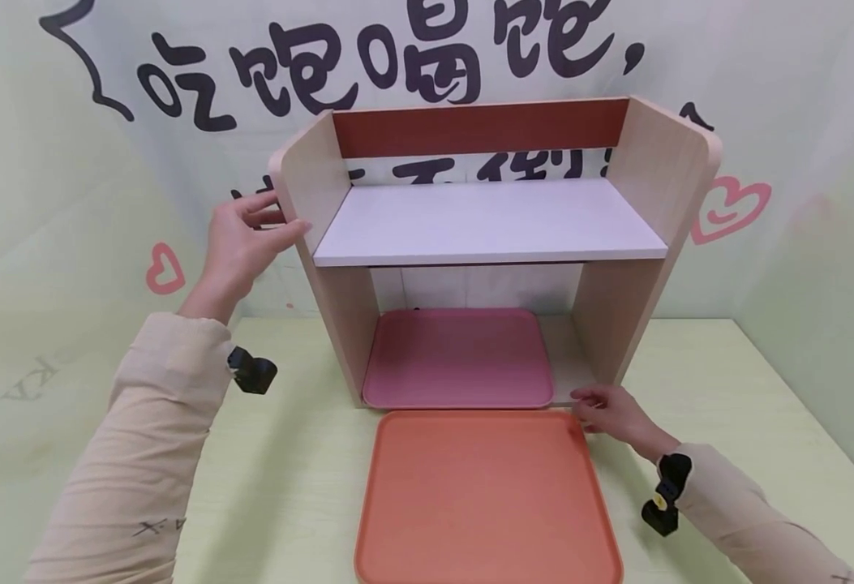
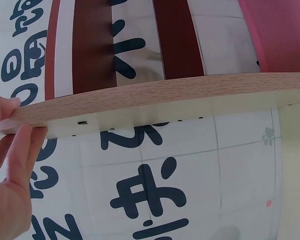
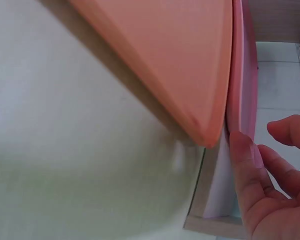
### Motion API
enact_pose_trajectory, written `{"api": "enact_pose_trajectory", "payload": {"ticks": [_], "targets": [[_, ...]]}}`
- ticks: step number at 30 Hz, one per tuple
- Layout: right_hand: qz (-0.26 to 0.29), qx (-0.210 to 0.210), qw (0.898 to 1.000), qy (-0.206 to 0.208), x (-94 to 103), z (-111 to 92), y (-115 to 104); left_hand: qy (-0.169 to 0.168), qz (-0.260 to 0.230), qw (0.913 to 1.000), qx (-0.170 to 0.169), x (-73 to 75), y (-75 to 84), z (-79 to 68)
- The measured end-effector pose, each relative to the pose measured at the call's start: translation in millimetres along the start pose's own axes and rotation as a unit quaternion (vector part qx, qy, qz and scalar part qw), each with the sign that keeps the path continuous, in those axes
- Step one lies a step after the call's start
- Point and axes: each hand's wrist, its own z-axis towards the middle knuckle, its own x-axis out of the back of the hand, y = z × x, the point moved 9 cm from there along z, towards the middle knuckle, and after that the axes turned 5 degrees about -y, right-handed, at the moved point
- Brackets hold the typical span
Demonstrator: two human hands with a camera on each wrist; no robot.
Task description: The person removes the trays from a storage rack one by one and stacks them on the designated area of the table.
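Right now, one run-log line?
pink tray: low in shelf; orange tray: in front of shelf; left hand: grips shelf's left side; right hand: near pink tray's front-right corner

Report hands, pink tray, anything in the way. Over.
Left hand grips shelf unit, left side. Right hand near pink tray, contact unclear. Pink tray in lower compartment. Orange tray directly in front, possibly obstructing.

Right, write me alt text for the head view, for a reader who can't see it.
A person's left hand grips the left side of a shelf on a table, the right hand near its bottom front edge. A pink tray lies on the lower level; an orange tray lies just in front.
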Motion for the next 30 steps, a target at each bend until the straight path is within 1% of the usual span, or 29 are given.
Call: {"api": "enact_pose_trajectory", "payload": {"ticks": [5, 9, 14, 17, 22, 26, 30], "targets": [[-0.01, 0.013, 0.999, 0.028, 0.9, 20, -10, -0.001, 0.0, 1.0, 0.004, -0.8, -0.3, -0.2], [-0.012, 0.021, 0.998, 0.052, -0.4, 33, -10, 0.0, 0.0, 1.0, 0.005, -2.3, 0.1, -0.2], [-0.005, 0.009, 0.998, 0.064, -3.3, 42, -6, 0.001, -0.001, 1.0, 0.0, -3.4, 0.9, 0.0], [0.009, -0.001, 0.998, 0.062, -5.3, 45, -3, 0.002, -0.001, 1.0, -0.001, -3.2, 1.1, 0.2], [0.055, -0.02, 0.997, 0.055, -8.2, 48, 6, 0.002, -0.001, 1.0, -0.001, -3.1, 1.4, 0.1], [0.089, -0.018, 0.994, 0.052, -9.7, 51, 11, 0.002, -0.003, 1.0, 0.0, -2.3, 0.3, 0.4], [0.098, -0.022, 0.993, 0.056, -9.9, 55, 14, 0.0, -0.005, 1.0, -0.005, -0.7, 0.0, 1.6]]}}
